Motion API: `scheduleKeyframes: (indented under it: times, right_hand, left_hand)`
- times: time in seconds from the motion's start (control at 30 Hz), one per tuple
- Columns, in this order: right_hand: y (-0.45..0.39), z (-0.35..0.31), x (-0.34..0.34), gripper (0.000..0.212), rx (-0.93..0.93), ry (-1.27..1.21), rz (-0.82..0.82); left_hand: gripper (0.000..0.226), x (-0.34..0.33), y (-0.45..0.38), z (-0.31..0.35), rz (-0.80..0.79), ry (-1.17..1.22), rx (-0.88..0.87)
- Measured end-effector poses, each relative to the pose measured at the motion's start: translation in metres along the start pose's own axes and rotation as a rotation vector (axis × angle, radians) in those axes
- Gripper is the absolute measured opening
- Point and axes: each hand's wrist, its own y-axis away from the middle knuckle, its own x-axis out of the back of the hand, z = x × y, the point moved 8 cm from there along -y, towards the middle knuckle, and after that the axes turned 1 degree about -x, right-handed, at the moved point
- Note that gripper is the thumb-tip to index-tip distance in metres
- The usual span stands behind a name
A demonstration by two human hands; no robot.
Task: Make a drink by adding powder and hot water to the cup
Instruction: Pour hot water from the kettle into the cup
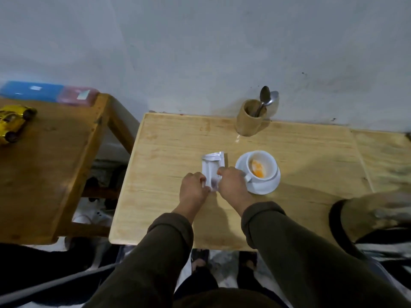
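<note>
Pale plaster wall backs a light wooden worktop [178,138], beside which, to the person's left, stands a darker side table [55,165] carrying a yellow toy car [13,122] and flat blue and pink cases [49,92]. On the worktop, ordered from larger to smaller: a white saucer [264,187] to the right of centre bears a white cup [262,165], upright, with orange powder [258,170] heaped against its near inner wall and no water visible; a wooden holder [250,117] near the wall, well apart from the cup, holds two metal spoons [264,101]; a white sachet [213,167] lies between the two hands, just beside the saucer on its left. The sachet's long axis runs away from the person, its far end torn or folded open and turned toward the wall. The left hand [195,187] pinches the near left edge of the sachet; the right hand [231,183] pinches its near right edge, so both grips are closed on the packet. The right hand is the nearer to the cup, its knuckles almost at the cup handle, and the cup lies to the right of the grip and slightly beyond it. By judgement, powder is already delivered and the packet looks flat and largely emptied; hot water remains to be added, and no kettle or flask can be identified in view. A blurred dark object [369,216] occupies the right edge of the worktop.
</note>
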Motion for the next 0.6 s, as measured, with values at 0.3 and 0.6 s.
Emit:
scheduleKeyframes:
  times: [0.3,0.6]
  right_hand:
    - [0.009,0.002,0.018,0.038,0.042,-0.006,0.089]
    - [0.069,0.056,0.098,0.021,0.085,-0.333,0.510]
  left_hand:
    - [0.031,-0.008,-0.004,0.006,-0.014,-0.108,-0.025]
    - [0.044,-0.049,0.040,0.040,0.063,0.078,0.009]
